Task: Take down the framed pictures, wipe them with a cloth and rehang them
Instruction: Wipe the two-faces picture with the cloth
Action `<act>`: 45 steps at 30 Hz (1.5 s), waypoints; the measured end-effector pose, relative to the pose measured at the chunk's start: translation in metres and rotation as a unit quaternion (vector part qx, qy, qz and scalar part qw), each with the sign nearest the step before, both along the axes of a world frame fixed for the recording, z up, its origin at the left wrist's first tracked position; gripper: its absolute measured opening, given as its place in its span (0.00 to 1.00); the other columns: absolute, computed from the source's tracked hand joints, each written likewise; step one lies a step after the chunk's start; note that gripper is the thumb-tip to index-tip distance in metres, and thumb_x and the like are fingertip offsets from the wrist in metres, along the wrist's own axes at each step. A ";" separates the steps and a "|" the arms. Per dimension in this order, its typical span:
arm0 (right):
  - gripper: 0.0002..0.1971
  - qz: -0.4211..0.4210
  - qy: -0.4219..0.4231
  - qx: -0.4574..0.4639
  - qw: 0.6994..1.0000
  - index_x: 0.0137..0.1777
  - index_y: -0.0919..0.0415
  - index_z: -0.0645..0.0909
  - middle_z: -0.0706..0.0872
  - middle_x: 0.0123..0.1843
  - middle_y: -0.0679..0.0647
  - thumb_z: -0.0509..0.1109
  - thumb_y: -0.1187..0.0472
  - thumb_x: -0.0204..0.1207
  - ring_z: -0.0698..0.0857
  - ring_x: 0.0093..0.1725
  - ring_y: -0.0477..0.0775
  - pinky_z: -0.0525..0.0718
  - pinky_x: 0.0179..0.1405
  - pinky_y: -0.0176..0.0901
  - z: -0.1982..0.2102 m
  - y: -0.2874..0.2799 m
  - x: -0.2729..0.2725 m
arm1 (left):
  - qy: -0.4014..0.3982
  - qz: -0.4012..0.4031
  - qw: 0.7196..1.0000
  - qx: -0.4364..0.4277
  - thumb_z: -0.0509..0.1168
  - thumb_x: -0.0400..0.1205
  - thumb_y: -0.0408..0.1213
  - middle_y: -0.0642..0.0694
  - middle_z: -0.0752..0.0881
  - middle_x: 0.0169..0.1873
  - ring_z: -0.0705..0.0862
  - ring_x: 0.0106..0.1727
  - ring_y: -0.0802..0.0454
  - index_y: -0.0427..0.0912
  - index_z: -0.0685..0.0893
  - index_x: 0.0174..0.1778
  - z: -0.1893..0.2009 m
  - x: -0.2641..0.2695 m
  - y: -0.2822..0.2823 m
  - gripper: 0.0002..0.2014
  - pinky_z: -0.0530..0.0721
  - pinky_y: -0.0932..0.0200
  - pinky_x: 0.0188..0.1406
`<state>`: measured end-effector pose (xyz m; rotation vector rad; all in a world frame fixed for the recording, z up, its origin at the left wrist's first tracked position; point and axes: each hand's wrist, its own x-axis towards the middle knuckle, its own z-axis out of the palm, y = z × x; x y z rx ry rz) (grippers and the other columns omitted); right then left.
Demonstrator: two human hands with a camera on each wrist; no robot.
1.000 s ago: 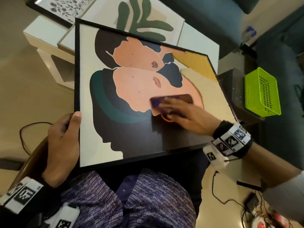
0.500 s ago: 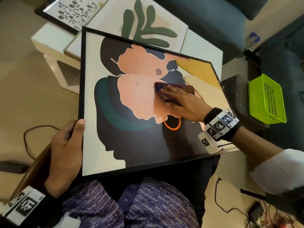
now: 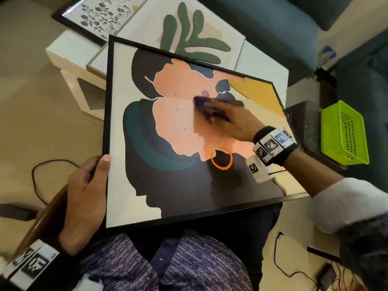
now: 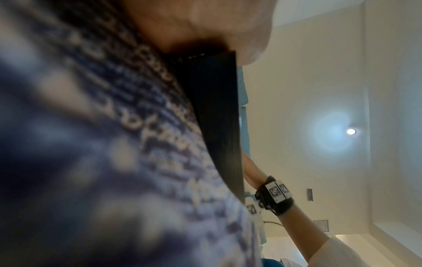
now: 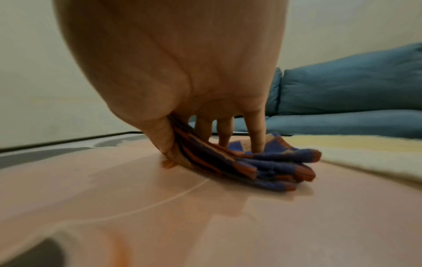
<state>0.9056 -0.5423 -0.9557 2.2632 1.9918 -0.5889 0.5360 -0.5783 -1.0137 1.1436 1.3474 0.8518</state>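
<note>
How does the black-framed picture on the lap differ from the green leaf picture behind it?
The black-framed picture is held tilted on the lap by the left hand; the leaf picture lies flat on the white table, untouched. One frame is black, the other pale. Both face up.

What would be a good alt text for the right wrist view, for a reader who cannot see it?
Seen from the wrist, the right hand presses a folded blue and orange cloth onto the glossy pink surface of a framed picture; the thumb pinches the cloth's edge. A teal sofa stands behind.
</note>
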 end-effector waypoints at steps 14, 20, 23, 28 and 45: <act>0.23 -0.036 -0.081 -0.002 0.996 0.84 0.46 0.68 0.80 0.76 0.59 0.59 0.49 0.89 0.81 0.71 0.65 0.77 0.69 0.53 -0.006 0.060 0.008 | -0.007 -0.001 1.000 0.009 0.60 0.94 0.45 0.58 0.89 0.33 0.82 0.31 0.65 0.54 0.88 0.40 0.000 -0.001 0.000 0.18 0.79 0.72 0.29; 0.24 -0.054 -0.146 0.008 0.988 0.82 0.43 0.68 0.85 0.69 0.61 0.57 0.45 0.87 0.85 0.62 0.66 0.83 0.64 0.61 -0.012 0.089 0.022 | -0.019 -0.003 1.000 0.012 0.60 0.93 0.46 0.54 0.90 0.35 0.83 0.32 0.62 0.59 0.89 0.41 -0.002 -0.001 0.002 0.17 0.81 0.68 0.32; 0.25 -0.015 -0.126 -0.005 0.992 0.83 0.42 0.67 0.82 0.73 0.60 0.57 0.45 0.87 0.84 0.65 0.66 0.81 0.68 0.63 -0.016 0.096 0.016 | -0.026 -0.001 1.000 0.003 0.60 0.93 0.46 0.53 0.90 0.35 0.84 0.33 0.62 0.57 0.89 0.42 -0.001 0.000 0.001 0.16 0.81 0.69 0.31; 0.25 -0.011 -0.146 0.026 0.989 0.82 0.39 0.68 0.82 0.74 0.58 0.53 0.43 0.85 0.82 0.69 0.66 0.74 0.74 0.65 -0.013 0.112 0.021 | -0.038 0.002 0.999 -0.009 0.60 0.92 0.48 0.52 0.90 0.36 0.85 0.34 0.61 0.57 0.90 0.43 0.000 0.000 0.002 0.16 0.82 0.69 0.31; 0.21 -0.020 -0.211 0.035 0.977 0.73 0.44 0.79 0.91 0.58 0.60 0.54 0.49 0.85 0.86 0.55 0.67 0.77 0.69 0.59 0.003 0.117 0.074 | 0.003 -0.003 1.000 -0.004 0.60 0.93 0.44 0.61 0.90 0.37 0.86 0.36 0.67 0.52 0.88 0.44 0.000 0.003 0.001 0.15 0.80 0.77 0.31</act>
